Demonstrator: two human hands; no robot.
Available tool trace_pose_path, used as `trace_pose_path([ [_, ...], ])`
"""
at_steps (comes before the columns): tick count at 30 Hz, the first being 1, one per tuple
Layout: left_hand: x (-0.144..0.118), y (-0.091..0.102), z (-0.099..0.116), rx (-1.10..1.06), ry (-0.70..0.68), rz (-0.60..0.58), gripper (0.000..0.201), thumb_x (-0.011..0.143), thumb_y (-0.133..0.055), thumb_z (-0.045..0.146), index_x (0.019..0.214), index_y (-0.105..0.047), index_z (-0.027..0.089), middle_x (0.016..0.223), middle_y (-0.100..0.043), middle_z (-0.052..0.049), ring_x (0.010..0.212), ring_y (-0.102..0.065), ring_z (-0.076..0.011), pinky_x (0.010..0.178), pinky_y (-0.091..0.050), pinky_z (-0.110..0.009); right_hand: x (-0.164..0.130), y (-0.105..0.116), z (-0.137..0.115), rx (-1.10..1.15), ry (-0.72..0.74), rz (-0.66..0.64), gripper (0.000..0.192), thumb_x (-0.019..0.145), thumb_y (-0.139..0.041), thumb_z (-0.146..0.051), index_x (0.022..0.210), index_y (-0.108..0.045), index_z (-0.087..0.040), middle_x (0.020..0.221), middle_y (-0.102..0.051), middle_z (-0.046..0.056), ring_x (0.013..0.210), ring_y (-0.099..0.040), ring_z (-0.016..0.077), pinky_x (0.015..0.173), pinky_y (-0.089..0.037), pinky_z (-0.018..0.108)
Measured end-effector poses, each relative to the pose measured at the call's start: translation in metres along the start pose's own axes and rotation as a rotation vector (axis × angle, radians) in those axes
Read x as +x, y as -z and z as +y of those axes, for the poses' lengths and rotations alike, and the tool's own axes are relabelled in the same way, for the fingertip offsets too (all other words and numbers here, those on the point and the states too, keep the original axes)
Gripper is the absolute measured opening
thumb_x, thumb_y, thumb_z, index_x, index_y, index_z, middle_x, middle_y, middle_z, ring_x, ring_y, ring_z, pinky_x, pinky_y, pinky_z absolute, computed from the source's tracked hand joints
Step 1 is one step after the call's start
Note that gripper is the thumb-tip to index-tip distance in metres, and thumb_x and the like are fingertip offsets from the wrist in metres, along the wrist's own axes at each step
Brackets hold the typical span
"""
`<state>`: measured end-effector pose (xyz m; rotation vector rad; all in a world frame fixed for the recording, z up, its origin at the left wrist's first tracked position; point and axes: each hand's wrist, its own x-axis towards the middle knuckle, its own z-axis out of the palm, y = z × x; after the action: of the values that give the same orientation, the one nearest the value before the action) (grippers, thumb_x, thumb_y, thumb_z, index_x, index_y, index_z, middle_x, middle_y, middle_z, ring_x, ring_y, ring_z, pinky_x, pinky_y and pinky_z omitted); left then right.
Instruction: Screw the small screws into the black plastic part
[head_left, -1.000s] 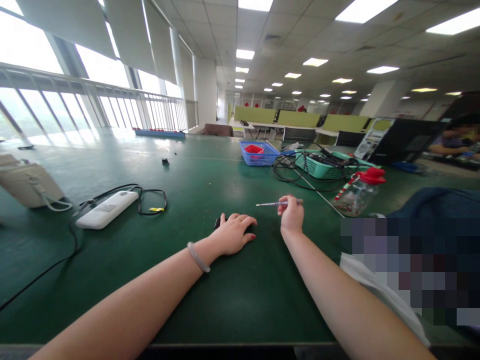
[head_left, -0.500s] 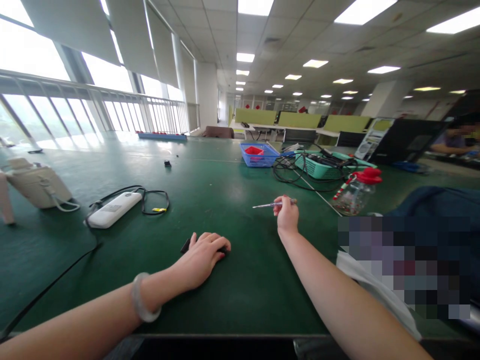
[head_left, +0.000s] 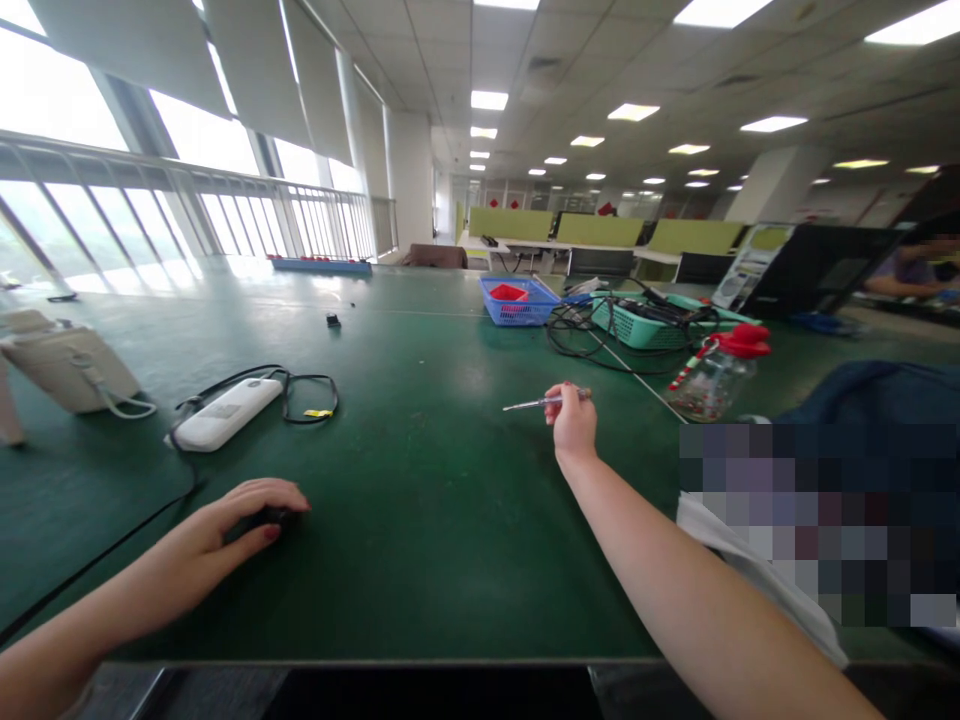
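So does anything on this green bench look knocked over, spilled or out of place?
Yes: the clear plastic bottle with the red cap leans tilted instead of standing upright, beyond the right hand. No spill shows, and nothing else stands out.

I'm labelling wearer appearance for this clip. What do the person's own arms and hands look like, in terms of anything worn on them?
Both forearms are bare, with no sleeves or gloves in view. The left hand has dark red polish on its nails; the right hand shows a trace of the same red at a fingertip. No ring or watch shows on either hand, and the left wrist is cut off at the frame edge.
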<state>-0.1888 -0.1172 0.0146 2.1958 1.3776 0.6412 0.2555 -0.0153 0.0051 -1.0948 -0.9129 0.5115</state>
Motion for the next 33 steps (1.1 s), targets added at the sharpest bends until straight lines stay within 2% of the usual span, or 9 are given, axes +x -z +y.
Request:
trace_pose_path([
  [3,-0.006,0.006,0.012,-0.126,0.199,0.23,0.022,0.087,-0.053,0.048,0.108,-0.061,0.046,0.116,-0.068,0.016,0.117,-0.058,-0.0195,0.108,-0.041,-0.043,0.0,0.0,0.001,-0.004,0.012,-0.004,0.028,0.083,-0.049,-0.036,0.063,-0.059,-0.019,0.046,-0.05,-0.004,0.041,-0.046,0.0101,0.04,-0.035,0.022],
  [6,-0.012,0.002,0.023,-0.243,0.382,0.496,0.026,0.086,-0.053,0.054,0.107,-0.063,0.042,0.107,-0.071,0.012,0.11,-0.062,-0.0202,0.105,-0.044,-0.043,0.001,0.001,0.001,0.005,0.01,-0.01,0.028,0.083,-0.049,-0.035,0.063,-0.059,-0.019,0.047,-0.05,-0.004,0.041,-0.046,0.0097,0.039,-0.035,0.021],
  [8,-0.014,-0.004,0.025,-0.275,0.462,0.583,0.026,0.084,-0.057,0.053,0.105,-0.064,0.041,0.102,-0.073,0.012,0.108,-0.064,-0.021,0.106,-0.043,-0.044,0.001,0.001,0.002,0.014,0.008,-0.007,0.027,0.083,-0.05,-0.034,0.063,-0.059,-0.018,0.046,-0.05,-0.004,0.041,-0.046,0.0094,0.039,-0.035,0.021],
  [11,-0.017,-0.011,0.021,-0.312,0.499,0.534,0.028,0.078,-0.064,0.052,0.105,-0.064,0.044,0.098,-0.074,0.014,0.105,-0.066,-0.0205,0.105,-0.046,-0.043,0.002,0.0,0.002,0.022,0.007,-0.009,0.028,0.083,-0.05,-0.034,0.062,-0.059,-0.018,0.046,-0.05,-0.004,0.04,-0.045,0.0092,0.039,-0.035,0.021],
  [14,-0.02,-0.014,0.016,-0.28,0.444,0.462,0.032,0.078,-0.062,0.05,0.11,-0.06,0.048,0.103,-0.072,0.016,0.106,-0.066,-0.0186,0.104,-0.047,-0.039,0.001,-0.001,0.0,0.025,0.008,-0.015,0.028,0.083,-0.05,-0.033,0.062,-0.059,-0.018,0.046,-0.05,-0.004,0.04,-0.045,0.009,0.039,-0.034,0.02],
  [20,-0.023,-0.021,0.02,0.229,0.345,0.435,0.032,0.082,-0.052,0.052,0.113,-0.059,0.048,0.116,-0.064,0.008,0.11,-0.062,-0.0241,0.099,-0.051,-0.04,0.0,0.0,-0.002,0.021,0.011,-0.02,0.027,0.083,-0.049,-0.032,0.062,-0.059,-0.018,0.045,-0.05,-0.004,0.04,-0.045,0.0087,0.039,-0.034,0.02],
  [22,-0.022,-0.024,0.02,0.328,0.32,0.419,0.03,0.084,-0.049,0.052,0.112,-0.059,0.048,0.114,-0.064,0.007,0.105,-0.063,-0.0246,0.094,-0.052,-0.042,0.0,0.0,-0.002,0.012,0.015,-0.026,0.027,0.083,-0.05,-0.032,0.062,-0.06,-0.018,0.046,-0.051,-0.004,0.041,-0.045,0.0088,0.039,-0.035,0.02],
  [28,-0.02,-0.029,0.01,0.446,0.163,0.417,0.043,0.083,-0.048,0.054,0.113,-0.067,0.03,0.111,-0.068,-0.006,0.104,-0.062,-0.0299,0.099,-0.046,-0.047,0.001,0.0,0.0,-0.009,0.045,-0.043,0.029,0.083,-0.05,-0.034,0.062,-0.06,-0.018,0.045,-0.05,-0.004,0.039,-0.044,0.0087,0.039,-0.034,0.02],
  [33,-0.02,-0.031,0.016,0.546,0.104,0.406,0.042,0.087,-0.046,0.049,0.116,-0.065,0.025,0.11,-0.069,-0.01,0.102,-0.063,-0.0321,0.098,-0.046,-0.051,-0.002,0.0,-0.005,-0.023,0.038,-0.061,0.028,0.084,-0.05,-0.034,0.062,-0.059,-0.018,0.047,-0.051,-0.004,0.041,-0.045,0.009,0.04,-0.035,0.02],
])
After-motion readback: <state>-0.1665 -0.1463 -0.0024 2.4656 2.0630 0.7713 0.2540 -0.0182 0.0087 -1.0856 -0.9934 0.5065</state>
